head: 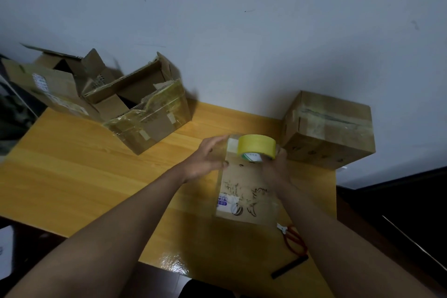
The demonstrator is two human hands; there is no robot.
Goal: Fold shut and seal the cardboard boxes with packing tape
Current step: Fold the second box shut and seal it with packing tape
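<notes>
A small closed cardboard box (246, 191) with black drawings and a white label lies on the yellow wooden table (72, 176) in front of me. My right hand (275, 167) grips a yellow roll of packing tape (257, 146) at the box's far end. My left hand (208, 155) lies with straight fingers against the box's far left edge, next to the roll. Two open boxes stand at the far left: a taped one (147, 113) and, behind it, another with raised flaps (50, 80). A closed, taped box (329, 128) sits at the far right.
Red-handled scissors (294, 239) lie on the table near the box's right front corner, with a black bar-shaped object (289, 267) in front of them. A white scuffed wall (242, 31) rises behind the table. The table's right edge drops to a dark floor.
</notes>
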